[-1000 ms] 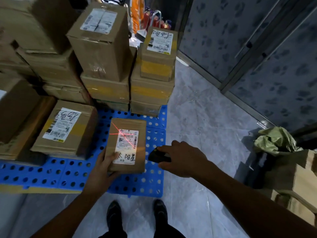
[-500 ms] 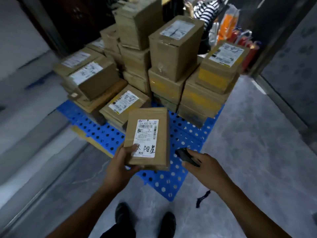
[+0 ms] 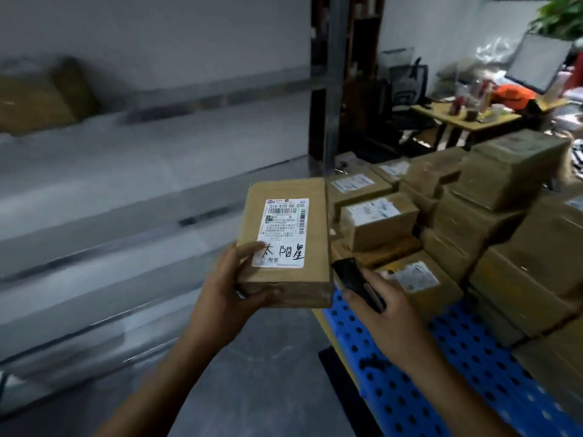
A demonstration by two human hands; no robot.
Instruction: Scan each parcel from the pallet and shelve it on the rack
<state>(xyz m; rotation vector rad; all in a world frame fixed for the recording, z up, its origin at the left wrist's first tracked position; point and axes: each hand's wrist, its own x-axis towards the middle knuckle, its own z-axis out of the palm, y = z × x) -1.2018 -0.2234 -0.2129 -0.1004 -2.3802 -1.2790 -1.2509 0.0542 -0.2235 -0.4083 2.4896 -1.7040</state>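
Observation:
My left hand (image 3: 230, 288) grips the near end of a flat brown parcel (image 3: 312, 247) with a white shipping label and handwritten characters, held up in front of me. A small black scanner (image 3: 356, 283) lies in my right hand (image 3: 388, 313), just right of the parcel's near corner. The blue perforated pallet (image 3: 441, 367) lies at the lower right, loaded with several stacked cardboard parcels (image 3: 504, 216). The grey metal rack (image 3: 126, 171) fills the left side, blurred, with a brown box (image 3: 38, 102) on an upper shelf.
A dark rack upright (image 3: 328, 89) stands behind the held parcel. A wooden desk (image 3: 473, 118) with clutter, a monitor (image 3: 536, 63) and an office chair (image 3: 407, 86) sit at the back right. Grey floor (image 3: 268, 389) runs between rack and pallet.
The view has swung left from the pallet toward the rack. My left hand has lifted the parcel off the pallet and carried it along. The red scan lines seen a second ago are gone.

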